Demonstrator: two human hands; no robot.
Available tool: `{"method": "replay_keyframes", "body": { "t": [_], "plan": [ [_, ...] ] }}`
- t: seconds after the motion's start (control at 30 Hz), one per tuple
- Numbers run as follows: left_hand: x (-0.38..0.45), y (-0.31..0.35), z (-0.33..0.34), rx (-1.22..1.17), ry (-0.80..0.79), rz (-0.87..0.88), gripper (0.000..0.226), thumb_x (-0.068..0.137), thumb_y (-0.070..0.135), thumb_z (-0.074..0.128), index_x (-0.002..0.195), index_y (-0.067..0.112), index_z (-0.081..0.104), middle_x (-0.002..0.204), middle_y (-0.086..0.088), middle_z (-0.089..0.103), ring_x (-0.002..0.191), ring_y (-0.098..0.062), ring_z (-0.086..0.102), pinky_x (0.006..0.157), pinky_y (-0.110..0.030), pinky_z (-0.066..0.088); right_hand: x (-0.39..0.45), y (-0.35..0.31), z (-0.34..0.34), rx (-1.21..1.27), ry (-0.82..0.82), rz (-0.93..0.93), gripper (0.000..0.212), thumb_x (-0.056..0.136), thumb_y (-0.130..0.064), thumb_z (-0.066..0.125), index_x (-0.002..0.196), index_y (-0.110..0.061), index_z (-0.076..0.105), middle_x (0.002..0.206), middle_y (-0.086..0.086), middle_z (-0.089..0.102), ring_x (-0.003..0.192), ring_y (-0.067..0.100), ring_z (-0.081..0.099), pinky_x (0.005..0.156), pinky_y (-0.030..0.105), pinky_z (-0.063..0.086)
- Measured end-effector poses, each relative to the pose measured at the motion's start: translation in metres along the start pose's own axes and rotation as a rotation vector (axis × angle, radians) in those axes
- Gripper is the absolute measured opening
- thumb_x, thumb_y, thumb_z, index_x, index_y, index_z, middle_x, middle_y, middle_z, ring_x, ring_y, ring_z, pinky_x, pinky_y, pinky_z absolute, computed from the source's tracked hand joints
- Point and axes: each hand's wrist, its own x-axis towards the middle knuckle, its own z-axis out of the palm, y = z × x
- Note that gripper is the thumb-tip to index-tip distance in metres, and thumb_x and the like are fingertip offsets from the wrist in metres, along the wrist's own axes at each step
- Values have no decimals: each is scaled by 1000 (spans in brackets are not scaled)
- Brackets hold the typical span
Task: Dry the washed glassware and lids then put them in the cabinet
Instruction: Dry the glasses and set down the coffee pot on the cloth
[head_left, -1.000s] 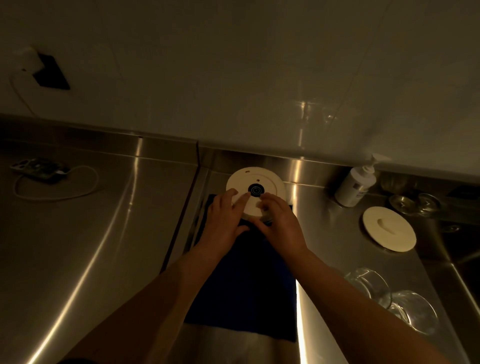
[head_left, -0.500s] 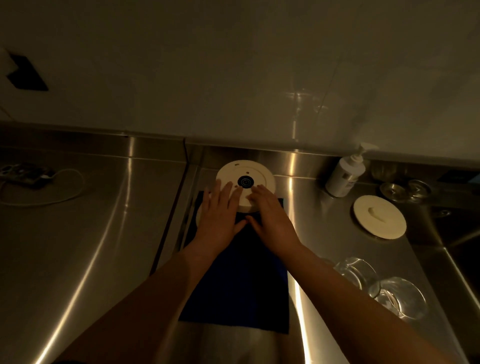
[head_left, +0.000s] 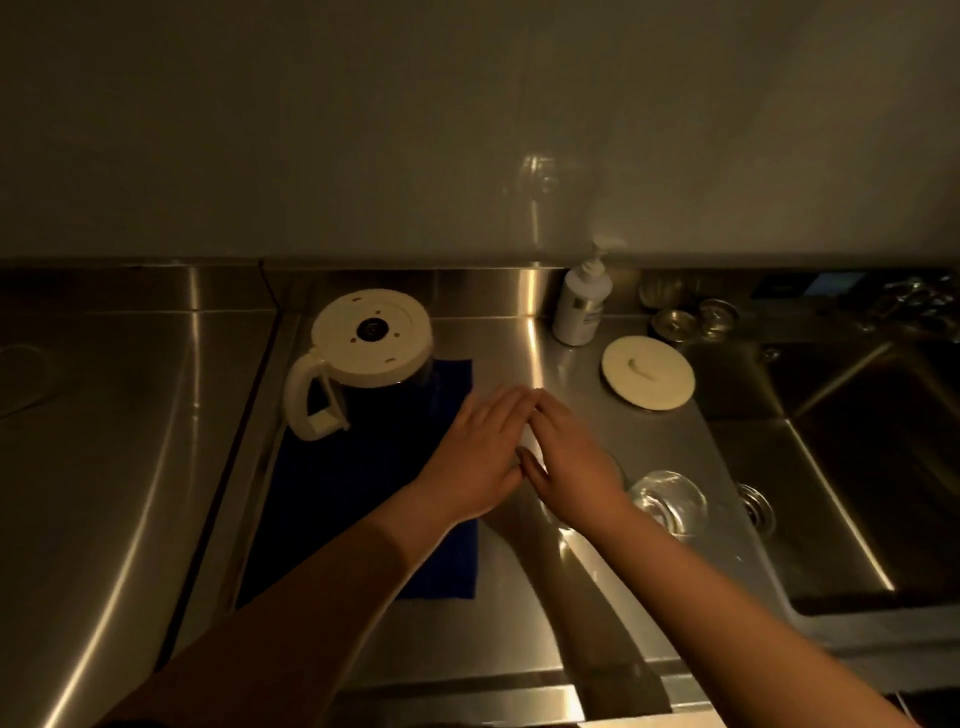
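Dim light, steel tabletop (head_left: 130, 467) w/ a sink (head_left: 857, 493) at the right. A glass jug (head_left: 371, 345) stands upside down on the far end of a dark blue cloth (head_left: 363, 493); its cream base faces up, its cream handle (head_left: 311, 400) points toward the near-left. Jug is free of both hands.

Left hand (head_left: 480, 457) lies flat, palm down, over the right edge of the cloth, its fingers (head_left: 498, 410) straight & together, gripping nothing. Right hand (head_left: 571, 457) is just beside it, also palm down over bare steel, fingers stretched out & holding nothing. The fingertips of the two hands meet or nearly meet; the dim view won't settle which. Whether the palms press the surface or hover can't be told either.

A round cream lid (head_left: 648, 378) w/ a small grip in its middle lies flat on the steel, right of the hands & apart from them. A clear glass (head_left: 670, 499) sits on the tabletop just beside the right wrist, near the sink edge. A white pump bottle (head_left: 579, 306) stands upright at the back wall, just behind the lid. Small metal strainer parts (head_left: 696, 317) sit further right along the back.
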Motion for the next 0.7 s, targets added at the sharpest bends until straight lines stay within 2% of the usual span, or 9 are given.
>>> {"method": "replay_keyframes", "body": {
  "t": [0.2,0.33,0.5,0.6,0.7],
  "plan": [
    [11,55,20,-39,-87,98,74,95,41,46,152,21,3,160,-1,4,146,-16,-4,119,-41,0,-59,46,-30,-33,-53,84,58,85,-21,63,138,-7,42,141,13,44,130,27,40,110,37,31],
    [14,81,30,-40,-157,43,74,95,46,43,152,24,0,160,-1,-4,146,-18,-10,119,-40,-1,-92,73,-41,-112,-85,152,56,87,-31,61,137,-11,43,143,13,41,134,29,36,109,37,23],
    [15,100,41,-3,-219,-66,70,97,49,36,151,27,-3,160,-2,-8,145,-22,-12,116,-39,-1,-117,94,-46,-140,-122,206,55,88,-29,60,137,-12,43,146,14,37,137,30,30,113,41,17],
    [15,107,46,34,-254,-130,67,99,46,33,152,26,-2,160,-3,-8,145,-24,-13,117,-42,2,-124,103,-48,-118,-177,242,59,89,-30,58,141,-15,36,150,11,30,141,28,22,115,44,16],
    [15,110,49,38,-254,-168,64,100,42,34,152,27,0,159,-3,-9,144,-26,-15,117,-42,3,-128,108,-47,-81,-218,255,63,89,-32,57,144,-19,29,154,7,22,142,24,16,116,41,19]
  ]
}}
